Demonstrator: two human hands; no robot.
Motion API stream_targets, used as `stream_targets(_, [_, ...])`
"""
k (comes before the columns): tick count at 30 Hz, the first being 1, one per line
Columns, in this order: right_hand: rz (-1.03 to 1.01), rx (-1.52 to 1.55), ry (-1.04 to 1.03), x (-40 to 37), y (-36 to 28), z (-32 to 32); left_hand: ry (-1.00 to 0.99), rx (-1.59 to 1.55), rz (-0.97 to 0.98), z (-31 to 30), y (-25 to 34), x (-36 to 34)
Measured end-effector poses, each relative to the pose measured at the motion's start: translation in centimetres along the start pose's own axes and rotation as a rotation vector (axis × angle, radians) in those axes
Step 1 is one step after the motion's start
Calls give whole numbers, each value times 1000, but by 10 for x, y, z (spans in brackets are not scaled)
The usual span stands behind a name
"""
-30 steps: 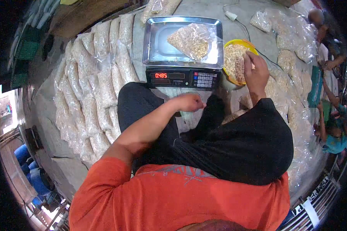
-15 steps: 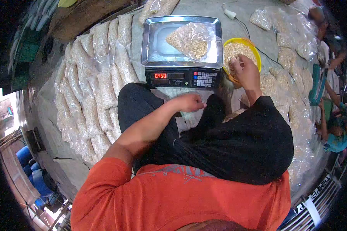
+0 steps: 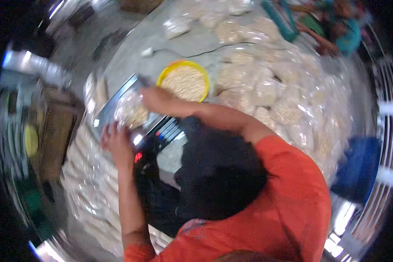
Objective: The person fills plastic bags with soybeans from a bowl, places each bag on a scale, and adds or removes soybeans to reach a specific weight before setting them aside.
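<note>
A clear plastic bag of pale flakes lies on the metal tray of the scale. At the bag's left end is my left hand, fingers spread over the tray's edge. My right hand reaches to the bag's right side; its fingers are smeared by motion. The scale's black panel shows blurred red digits. Just beyond my right forearm stands a yellow basin filled with flakes.
Filled clear bags cover the right side, and long filled bags lie at the left. A cable with a white plug runs behind the basin. Another person's arm shows at the upper right.
The view has turned to the right. My right hand has left the basin and moved to the bag. My left hand has gone from my lap to the tray and its fingers have opened.
</note>
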State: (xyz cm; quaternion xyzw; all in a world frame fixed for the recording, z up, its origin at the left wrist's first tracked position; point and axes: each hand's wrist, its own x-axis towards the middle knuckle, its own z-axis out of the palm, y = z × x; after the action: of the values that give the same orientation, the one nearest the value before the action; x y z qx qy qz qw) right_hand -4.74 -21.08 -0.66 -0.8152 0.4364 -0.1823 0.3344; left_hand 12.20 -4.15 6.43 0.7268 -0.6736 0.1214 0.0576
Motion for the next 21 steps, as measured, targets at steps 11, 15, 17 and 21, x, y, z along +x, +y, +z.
stream_targets(11, [-212,165,403,-74,-30,-188,280,-689,148,-67,57,26])
stream_targets(15, [-15,53,317,-146,-24,-254,35,-896,322,-91,116,20])
stream_targets(17, [39,0,346,-183,-13,-276,-2,-874,551,-97,141,13])
stream_targets(21, [239,-152,354,-234,-7,-306,-22,-1043,637,-113,171,9])
